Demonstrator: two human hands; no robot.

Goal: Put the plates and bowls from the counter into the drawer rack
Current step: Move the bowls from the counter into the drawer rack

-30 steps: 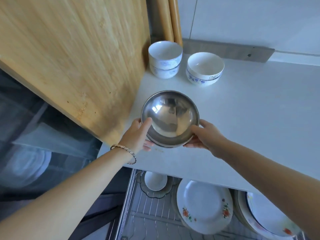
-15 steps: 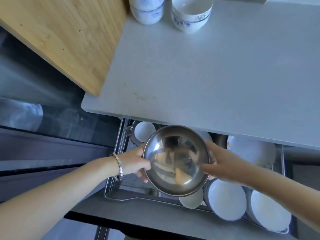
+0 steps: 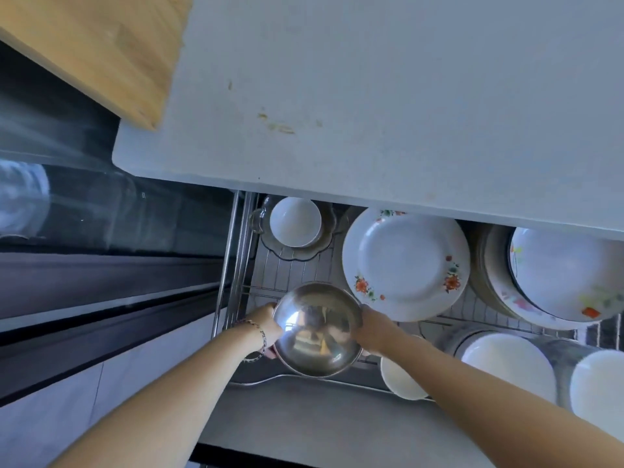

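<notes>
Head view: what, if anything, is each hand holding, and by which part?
Both grip the steel bowl at its rim: left hand on its left side, right hand opposite.

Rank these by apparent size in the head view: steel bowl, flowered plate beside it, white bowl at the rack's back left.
1. flowered plate
2. steel bowl, likely nearer the camera, so flattered
3. white bowl

The wire drawer rack (image 3: 290, 270) holds a flowered plate (image 3: 405, 268), with a white bowl (image 3: 294, 221) left of it and stacked plates (image 3: 567, 271) right of it. Beyond the plate, the tabletop (image 3: 405, 96) bears a wooden board (image 3: 84, 45).
</notes>
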